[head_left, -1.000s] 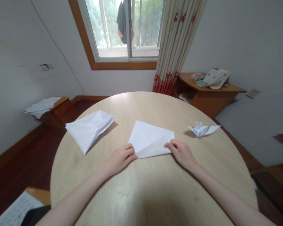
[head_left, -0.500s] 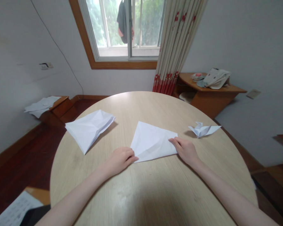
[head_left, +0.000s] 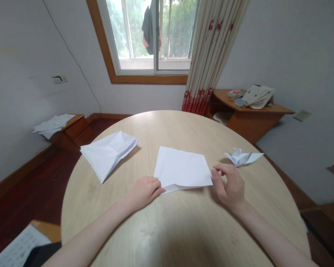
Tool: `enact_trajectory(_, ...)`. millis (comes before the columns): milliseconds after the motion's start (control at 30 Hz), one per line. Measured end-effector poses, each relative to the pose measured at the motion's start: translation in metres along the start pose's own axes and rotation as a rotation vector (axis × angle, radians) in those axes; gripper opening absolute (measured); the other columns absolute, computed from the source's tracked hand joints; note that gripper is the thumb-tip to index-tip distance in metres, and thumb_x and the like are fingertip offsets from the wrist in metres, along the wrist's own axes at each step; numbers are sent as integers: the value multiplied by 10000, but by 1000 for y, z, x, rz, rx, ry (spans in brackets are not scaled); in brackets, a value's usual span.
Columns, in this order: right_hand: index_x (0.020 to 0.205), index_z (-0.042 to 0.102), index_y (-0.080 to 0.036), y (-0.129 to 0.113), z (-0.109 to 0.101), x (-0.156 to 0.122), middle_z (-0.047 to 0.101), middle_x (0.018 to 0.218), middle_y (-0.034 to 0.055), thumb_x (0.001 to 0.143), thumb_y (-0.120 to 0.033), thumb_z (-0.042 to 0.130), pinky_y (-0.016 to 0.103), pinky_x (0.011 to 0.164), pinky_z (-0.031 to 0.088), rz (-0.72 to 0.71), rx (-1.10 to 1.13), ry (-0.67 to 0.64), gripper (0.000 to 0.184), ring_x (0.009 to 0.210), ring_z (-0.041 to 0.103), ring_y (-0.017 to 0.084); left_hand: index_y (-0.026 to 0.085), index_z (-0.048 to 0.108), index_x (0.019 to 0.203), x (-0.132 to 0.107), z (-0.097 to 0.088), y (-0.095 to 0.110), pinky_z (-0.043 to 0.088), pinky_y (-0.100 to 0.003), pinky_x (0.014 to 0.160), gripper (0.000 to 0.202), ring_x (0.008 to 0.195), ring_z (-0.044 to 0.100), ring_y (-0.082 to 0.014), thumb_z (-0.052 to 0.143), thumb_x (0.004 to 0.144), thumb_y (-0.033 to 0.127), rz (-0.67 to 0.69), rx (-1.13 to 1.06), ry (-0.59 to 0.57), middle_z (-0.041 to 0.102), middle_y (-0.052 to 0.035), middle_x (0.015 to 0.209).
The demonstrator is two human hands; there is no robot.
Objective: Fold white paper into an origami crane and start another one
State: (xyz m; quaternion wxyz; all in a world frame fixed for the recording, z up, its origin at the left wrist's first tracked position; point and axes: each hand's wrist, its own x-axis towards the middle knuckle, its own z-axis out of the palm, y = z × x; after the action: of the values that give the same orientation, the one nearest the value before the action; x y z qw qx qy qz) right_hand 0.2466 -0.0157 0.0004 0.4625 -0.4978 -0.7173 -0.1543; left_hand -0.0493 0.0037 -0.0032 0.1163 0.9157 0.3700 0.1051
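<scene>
A white paper sheet (head_left: 182,170), partly folded, lies in the middle of the round wooden table (head_left: 183,226). My left hand (head_left: 144,190) rests on the table with its fingers curled, the fingertips pressing the sheet's near left corner. My right hand (head_left: 230,185) hovers just off the sheet's near right corner, fingers loosely bent and apart, holding nothing. A small folded paper figure (head_left: 242,157) lies just beyond my right hand. A second creased white sheet (head_left: 108,152) lies to the left.
A window (head_left: 153,35) with a flowered curtain (head_left: 211,55) is behind the table. A wooden side table (head_left: 249,113) with cloths stands at the right, a low cabinet (head_left: 69,128) with papers at the left. Printed paper (head_left: 13,250) lies at the bottom left.
The triangular folded sheet now lies as a near square shape. My right hand has let go of its right corner and lifted off to the right. My left hand stayed at the left corner.
</scene>
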Motion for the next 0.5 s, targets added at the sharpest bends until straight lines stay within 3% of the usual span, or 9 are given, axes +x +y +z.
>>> enact_trajectory(67,988,584,-252,-3,-4,-9,687,808,46,874,-215,533,335,653,477,-195,0,0,130,713,638,199,169,567,781,0,2,1,395,-303,666,457,716,579,-193,270,1018,423,19,33,9,622,-48,766)
enact_trajectory(133,1088,593,-310,-10,-6,-22,717,852,22,863,-195,554,324,682,499,-383,102,-89,255,757,664,189,169,567,791,-1,5,3,395,-307,662,477,709,579,-196,245,1019,437,31,61,24,621,-51,763)
enact_trajectory(200,1178,580,-361,-19,-7,-35,742,903,-3,899,-221,529,311,704,517,-493,200,-186,318,781,678,178,169,564,794,-1,7,5,397,-309,660,479,710,581,-198,238,1020,437,37,88,40,618,-51,759)
enact_trajectory(300,1237,572,-363,-38,-12,-48,754,955,-5,951,-265,425,313,680,549,-599,249,-221,336,806,694,187,168,558,793,-1,9,7,400,-305,660,456,709,583,-193,250,1024,413,45,125,58,614,-47,755)
enact_trajectory(433,1111,650,-323,-73,-27,-42,763,889,-10,924,-222,500,283,668,586,-713,336,-185,260,767,694,175,167,555,794,1,12,11,400,-305,653,438,706,591,-189,260,1025,394,55,163,67,621,-45,755)
enact_trajectory(500,1005,681,-254,-90,-32,-33,760,854,2,883,-107,545,239,734,576,-739,337,-200,234,766,686,151,167,556,794,3,13,12,402,-309,655,435,711,597,-191,262,1025,389,48,163,75,626,-46,755)
